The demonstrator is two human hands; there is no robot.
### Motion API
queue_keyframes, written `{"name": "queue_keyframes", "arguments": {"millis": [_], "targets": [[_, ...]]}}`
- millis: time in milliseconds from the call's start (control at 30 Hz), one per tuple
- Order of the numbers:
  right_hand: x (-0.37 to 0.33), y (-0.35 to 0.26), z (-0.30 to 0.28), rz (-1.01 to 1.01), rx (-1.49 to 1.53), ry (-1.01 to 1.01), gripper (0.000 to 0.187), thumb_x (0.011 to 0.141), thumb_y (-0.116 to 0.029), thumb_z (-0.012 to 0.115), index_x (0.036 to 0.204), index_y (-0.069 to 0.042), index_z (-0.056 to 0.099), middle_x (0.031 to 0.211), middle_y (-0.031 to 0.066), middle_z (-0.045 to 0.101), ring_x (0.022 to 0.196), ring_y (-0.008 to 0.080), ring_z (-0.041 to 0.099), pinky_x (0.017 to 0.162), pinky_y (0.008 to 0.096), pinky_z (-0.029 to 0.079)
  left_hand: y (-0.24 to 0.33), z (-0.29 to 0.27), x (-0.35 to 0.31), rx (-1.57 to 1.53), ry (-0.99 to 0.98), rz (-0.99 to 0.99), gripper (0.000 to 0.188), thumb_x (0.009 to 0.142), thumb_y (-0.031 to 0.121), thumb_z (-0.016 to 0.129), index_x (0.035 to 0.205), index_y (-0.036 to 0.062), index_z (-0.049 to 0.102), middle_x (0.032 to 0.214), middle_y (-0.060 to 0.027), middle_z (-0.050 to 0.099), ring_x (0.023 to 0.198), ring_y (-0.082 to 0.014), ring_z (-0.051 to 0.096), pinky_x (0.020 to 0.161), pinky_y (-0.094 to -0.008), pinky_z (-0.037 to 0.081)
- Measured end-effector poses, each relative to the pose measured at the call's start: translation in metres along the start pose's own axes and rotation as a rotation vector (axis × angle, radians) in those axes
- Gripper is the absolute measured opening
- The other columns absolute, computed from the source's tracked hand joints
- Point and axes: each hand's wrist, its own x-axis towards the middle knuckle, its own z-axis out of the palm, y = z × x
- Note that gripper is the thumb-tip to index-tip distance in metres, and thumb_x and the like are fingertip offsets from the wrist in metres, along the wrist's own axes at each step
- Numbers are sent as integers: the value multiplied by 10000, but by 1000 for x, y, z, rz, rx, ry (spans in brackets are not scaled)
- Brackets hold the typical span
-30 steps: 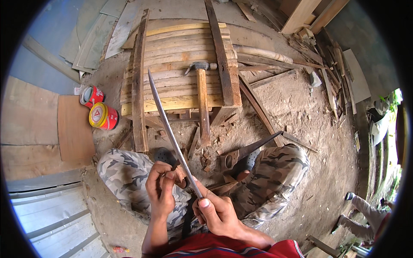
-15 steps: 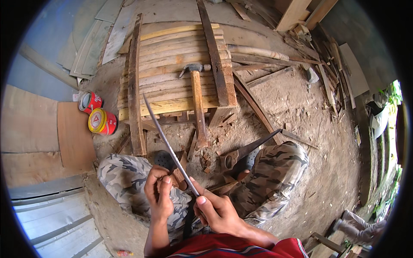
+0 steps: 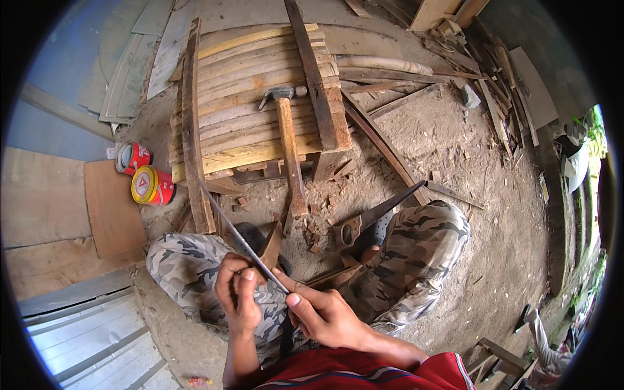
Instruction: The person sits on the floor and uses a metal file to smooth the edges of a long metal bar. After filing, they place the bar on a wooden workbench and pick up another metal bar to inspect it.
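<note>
Grey metal strip [image 3: 240, 235] slanted up-left, w/ far tip overlapping L dark bar [image 3: 191, 123] in view. Open dirt floor [image 3: 481, 260] R of knees; hammer [image 3: 286, 130] handle overhung slat [image 3: 260, 151] edge, saw [image 3: 380, 218] nr R foot. R hand [image 3: 328, 318] clenched round strip's near end, thumb atop — L hand [image 3: 240, 292] curled, pinching sm. wood bit [image 3: 261, 277], mostly hidden, agst. strip.

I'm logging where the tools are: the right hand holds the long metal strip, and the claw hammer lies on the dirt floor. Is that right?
Not quite: the head view shows the claw hammer resting on the stack of wooden slats, its handle reaching past the near edge. The right hand does hold the long metal strip.
</note>
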Motion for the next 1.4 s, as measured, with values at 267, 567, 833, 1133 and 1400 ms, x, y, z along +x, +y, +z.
{"name": "queue_keyframes", "arguments": {"millis": [267,567,833,1133,1400], "targets": [[3,0,0,38,-48,-44,477,1087,-218,449,1530,-53,386,617,-4,538,529,68,531,539,239,472,0,-4,-3,5,-32,-33,176,966,160,564,935,-8,519,905,-68,538,739,-115,505,669,-255,404],[4,6,4,-92,-111,15,475,1086,-206,446,1522,-27,390,614,9,546,524,72,520,544,247,466,-8,-5,-2,53,10,41,176,959,155,578,909,-3,519,880,-63,540,722,-104,526,654,-264,424],[3,0,6,-77,-75,43,476,1082,-203,453,1517,-18,395,609,21,562,535,77,529,554,251,470,12,8,1,8,37,-108,237,946,238,568,854,28,509,864,-13,499,770,-89,422,697,-251,332],[4,-6,5,-34,-52,43,475,1085,-205,444,1517,-15,393,619,17,544,551,83,517,563,259,469,7,6,1,16,52,-69,216,942,212,587,860,18,538,856,-10,521,756,-89,436,702,-246,338],[5,-4,6,-77,-87,64,473,1083,-184,441,1521,-14,386,618,11,529,541,83,504,558,252,462,7,5,0,56,38,-82,238,954,236,584,853,26,532,846,-6,521,728,-79,412,667,-251,324]]}}
